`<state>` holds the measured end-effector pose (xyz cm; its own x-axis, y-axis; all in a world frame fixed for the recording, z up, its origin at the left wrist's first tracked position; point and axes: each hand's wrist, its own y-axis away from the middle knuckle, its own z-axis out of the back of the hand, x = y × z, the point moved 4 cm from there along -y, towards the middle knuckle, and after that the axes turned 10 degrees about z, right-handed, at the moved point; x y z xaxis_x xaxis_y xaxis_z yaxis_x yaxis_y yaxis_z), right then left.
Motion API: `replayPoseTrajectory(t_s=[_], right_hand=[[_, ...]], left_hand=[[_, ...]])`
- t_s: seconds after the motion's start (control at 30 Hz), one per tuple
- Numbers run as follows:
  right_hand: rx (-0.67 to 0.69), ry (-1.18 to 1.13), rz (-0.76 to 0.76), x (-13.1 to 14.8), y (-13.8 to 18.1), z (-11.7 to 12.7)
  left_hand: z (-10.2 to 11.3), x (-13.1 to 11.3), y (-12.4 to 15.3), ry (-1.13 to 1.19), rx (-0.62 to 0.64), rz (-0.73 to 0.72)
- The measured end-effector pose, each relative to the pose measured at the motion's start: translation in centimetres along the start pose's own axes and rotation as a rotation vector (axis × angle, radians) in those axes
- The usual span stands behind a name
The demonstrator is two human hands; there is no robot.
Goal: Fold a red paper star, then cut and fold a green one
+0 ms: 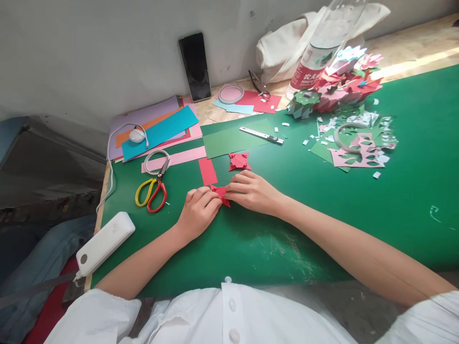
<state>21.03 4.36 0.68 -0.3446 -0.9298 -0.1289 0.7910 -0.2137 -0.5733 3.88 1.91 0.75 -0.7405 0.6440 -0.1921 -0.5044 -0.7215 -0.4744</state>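
Our left hand (199,210) and right hand (254,192) pinch pointed red folded-paper piece (223,195) on green counter (322,234), seemingly unfinished; four-cornered red paper shape (239,161), at its one o'clock, looks done; flat red paper strip (207,172), eleven o'clock, unfolded.

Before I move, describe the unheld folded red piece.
On the green tabletop, find the utility knife. Nearer the person, just beyond the right hand, lies the folded red piece. Unlike the similar pinched piece, it lies unheld.

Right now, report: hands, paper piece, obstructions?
Left hand, right hand both on red folded piece. Second red piece just beyond. Scissors left, apart from hands.
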Motion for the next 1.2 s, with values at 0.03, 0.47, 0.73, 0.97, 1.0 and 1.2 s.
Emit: replayPoseTrajectory(t_s=[0.03, 0.47, 0.73, 0.97, 1.0, 1.2], right_hand=[[0.000, 0.005, 0.004, 0.01, -0.06, 0.06], [0.018, 0.023, -0.011, -0.03, -0.04, -0.29], [0.018, 0.019, 0.014, 0.26, -0.19, -0.21], [0.036, 0.023, 0.039, 0.46, -0.24, -0.02], [0.038, 0.023, 0.040, 0.46, -0.24, -0.02], [0.033, 0.021, 0.056, 0.47, -0.23, -0.12]], left_hand=[[0.06, -0.01, -0.04, -0.005, -0.005, -0.010], [0.37, -0.13, -0.21, -0.034, -0.060, -0.042], [0.53, -0.02, -0.39, -0.040, -0.054, -0.026], [0.50, 0.08, -0.33, -0.041, -0.057, -0.024], [0.49, 0.10, -0.33, -0.042, -0.059, -0.028], [0.53, 0.13, -0.27, -0.045, -0.081, -0.052]])
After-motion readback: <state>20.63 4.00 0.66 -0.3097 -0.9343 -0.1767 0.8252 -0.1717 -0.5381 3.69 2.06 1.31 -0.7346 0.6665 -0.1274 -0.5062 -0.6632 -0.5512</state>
